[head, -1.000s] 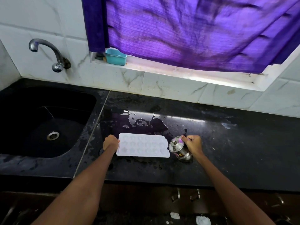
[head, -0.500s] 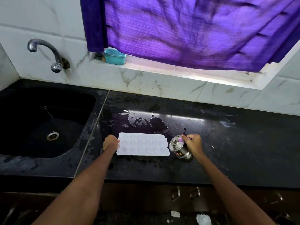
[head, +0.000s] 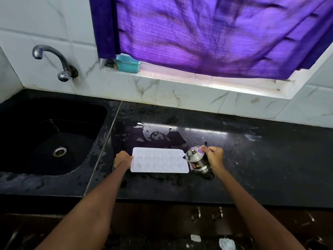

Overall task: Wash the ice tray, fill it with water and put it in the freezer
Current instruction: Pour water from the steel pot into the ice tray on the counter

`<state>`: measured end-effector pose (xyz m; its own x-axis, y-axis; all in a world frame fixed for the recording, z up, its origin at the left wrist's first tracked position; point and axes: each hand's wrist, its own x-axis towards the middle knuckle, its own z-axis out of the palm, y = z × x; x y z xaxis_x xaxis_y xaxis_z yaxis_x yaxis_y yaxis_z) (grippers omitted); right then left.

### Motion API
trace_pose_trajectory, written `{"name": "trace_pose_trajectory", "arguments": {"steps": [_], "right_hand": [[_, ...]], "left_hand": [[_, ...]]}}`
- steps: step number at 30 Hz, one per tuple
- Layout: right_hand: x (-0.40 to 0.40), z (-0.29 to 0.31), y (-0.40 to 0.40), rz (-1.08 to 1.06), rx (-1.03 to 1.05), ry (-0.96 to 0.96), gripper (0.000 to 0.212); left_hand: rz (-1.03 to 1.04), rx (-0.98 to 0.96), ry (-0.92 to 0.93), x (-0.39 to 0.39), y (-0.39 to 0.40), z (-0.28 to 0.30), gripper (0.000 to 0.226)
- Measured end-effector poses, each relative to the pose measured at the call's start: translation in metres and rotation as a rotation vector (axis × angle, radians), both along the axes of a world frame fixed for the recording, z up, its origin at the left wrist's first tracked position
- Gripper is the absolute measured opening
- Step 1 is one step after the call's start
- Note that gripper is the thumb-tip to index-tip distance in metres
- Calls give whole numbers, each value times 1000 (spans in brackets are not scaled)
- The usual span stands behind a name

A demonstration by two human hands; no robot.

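A white ice tray [head: 159, 160] lies flat on the wet black counter [head: 252, 159], just right of the sink. My left hand [head: 123, 159] grips its left edge with curled fingers. A small steel pot with a lid [head: 197, 159] leans towards the tray's right end, its mouth close to the tray's corner. My right hand [head: 214, 156] holds the pot by its side or handle, fingers curled round it.
A black sink [head: 52, 134] with a drain is at the left, a steel tap [head: 52, 60] above it on the tiled wall. A teal box [head: 127, 64] sits on the window sill under a purple curtain [head: 216, 33]. Water is puddled behind the tray.
Almost nothing differs; both hands keep their holds on the tray and the pot, and the view has shifted slightly.
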<state>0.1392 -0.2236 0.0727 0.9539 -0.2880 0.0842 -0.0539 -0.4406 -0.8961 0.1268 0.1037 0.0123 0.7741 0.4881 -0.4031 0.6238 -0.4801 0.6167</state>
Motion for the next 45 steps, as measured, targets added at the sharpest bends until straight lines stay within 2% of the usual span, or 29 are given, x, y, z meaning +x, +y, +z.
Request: {"name": "trace_pose_trajectory", "arguments": {"steps": [3,9,15,45], "right_hand": [[1,1,8,44,6,15,36],[-3,3,21,102,-76,-2,55],[-4,2,24,146,-230,-23,59],[-2,-1,23,147,-205,-22,56]], "left_hand": [[-23,-31,-15,-1,2,-3,36],[-57,-51,-7,-2,6,-8,37],[-65,-27,17,2,6,-8,37],[-45,17,62,6,-1,-5,39]]}}
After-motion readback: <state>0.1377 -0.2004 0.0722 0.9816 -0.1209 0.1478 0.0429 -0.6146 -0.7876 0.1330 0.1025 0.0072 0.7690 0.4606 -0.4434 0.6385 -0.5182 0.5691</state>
